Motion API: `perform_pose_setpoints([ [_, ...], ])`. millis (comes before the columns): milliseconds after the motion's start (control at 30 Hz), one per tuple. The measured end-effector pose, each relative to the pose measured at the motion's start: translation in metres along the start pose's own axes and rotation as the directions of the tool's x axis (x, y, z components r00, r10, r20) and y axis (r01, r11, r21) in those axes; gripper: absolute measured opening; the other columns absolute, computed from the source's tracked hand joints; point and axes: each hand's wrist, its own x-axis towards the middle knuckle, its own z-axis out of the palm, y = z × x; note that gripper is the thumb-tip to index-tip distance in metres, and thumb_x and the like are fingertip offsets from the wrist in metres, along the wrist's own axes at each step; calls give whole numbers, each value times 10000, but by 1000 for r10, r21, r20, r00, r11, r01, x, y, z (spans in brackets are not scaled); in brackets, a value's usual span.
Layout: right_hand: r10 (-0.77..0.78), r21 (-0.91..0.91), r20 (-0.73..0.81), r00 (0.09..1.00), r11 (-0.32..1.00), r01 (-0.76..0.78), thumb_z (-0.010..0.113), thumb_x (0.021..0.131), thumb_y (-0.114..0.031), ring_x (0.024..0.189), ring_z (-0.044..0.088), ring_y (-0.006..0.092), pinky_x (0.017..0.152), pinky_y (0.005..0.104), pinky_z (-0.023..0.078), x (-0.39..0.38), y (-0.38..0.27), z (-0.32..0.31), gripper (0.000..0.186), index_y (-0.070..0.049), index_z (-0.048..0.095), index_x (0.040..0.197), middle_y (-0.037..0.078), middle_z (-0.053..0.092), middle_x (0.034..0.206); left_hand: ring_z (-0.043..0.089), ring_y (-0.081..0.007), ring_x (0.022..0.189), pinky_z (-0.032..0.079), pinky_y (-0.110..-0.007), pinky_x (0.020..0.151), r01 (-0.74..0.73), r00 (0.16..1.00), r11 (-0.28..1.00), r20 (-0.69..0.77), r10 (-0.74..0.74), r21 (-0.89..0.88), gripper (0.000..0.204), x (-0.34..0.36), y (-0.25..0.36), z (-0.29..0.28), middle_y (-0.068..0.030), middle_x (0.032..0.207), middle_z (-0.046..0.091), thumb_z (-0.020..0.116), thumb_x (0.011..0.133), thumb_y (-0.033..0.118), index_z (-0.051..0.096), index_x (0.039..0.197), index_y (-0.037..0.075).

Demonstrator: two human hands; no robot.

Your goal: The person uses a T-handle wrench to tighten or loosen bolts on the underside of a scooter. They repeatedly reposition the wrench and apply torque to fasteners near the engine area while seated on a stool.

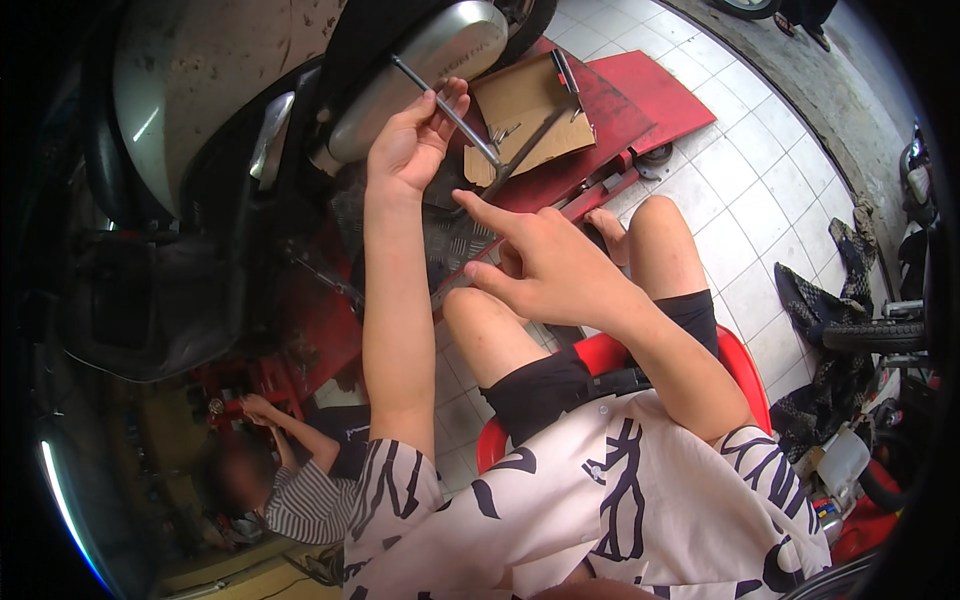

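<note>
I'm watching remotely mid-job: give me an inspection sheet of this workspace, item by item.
Surface: red platform over a white tiled floor.
Things in use: metal rod in the left hand; dark bar at its lower end, whether joined cannot be told.
Clutter: open cardboard box on the platform, small metal pieces inside; patterned cloth on the floor.
Hands: left hand holds the rod between thumb and fingers; right hand holds nothing visible, index finger extended.
Cables: nothing seen clearly.
Surroundings: motorbike alongside; another person in a striped shirt, lower left; tyre at right.
</note>
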Motion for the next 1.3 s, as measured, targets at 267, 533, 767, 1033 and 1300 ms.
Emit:
perform_pose_setpoints([
  [267,-66,34,-86,994,997,69,625,800,-125,444,515,166,490,280,406,1,6,4,642,-20,397,1392,101,533,531,593,-300,1087,507,-379,988,-6,1000,1000,-16,6,-10,227,0,3,0,-215,1112,599,438,966,27,517,1098,-139],
  [533,-92,92,-142,986,990,106,613,781,-83,416,431,123,467,269,362,0,1,-3,648,-82,426,1401,50,441,482,594,-304,1072,518,-386,973,-12,997,997,-82,6,-72,232,-4,13,3,-226,1096,594,458,953,11,486,1106,-162],
  [767,-141,85,51,989,987,136,631,786,-110,455,519,214,512,296,417,4,5,11,647,-108,429,1401,106,534,540,581,-279,1066,499,-385,992,28,997,988,-65,-38,-154,245,2,-5,-22,-212,1116,572,477,946,-3,457,1148,-139],
  [1033,27,283,175,984,956,-76,638,837,-155,513,562,149,538,279,435,-3,30,37,690,19,320,1424,120,545,567,576,-321,1090,504,-412,982,12,998,972,-63,-28,-233,222,4,-10,-14,-243,1124,568,411,964,0,462,1124,-145],
  [1300,64,323,-134,989,946,-18,622,859,-153,538,511,84,520,236,405,2,21,1,766,-38,196,1485,42,511,588,575,-307,1079,488,-427,980,53,999,943,26,-47,-328,224,7,-6,-11,-230,1126,567,387,970,9,466,1120,-137],
])
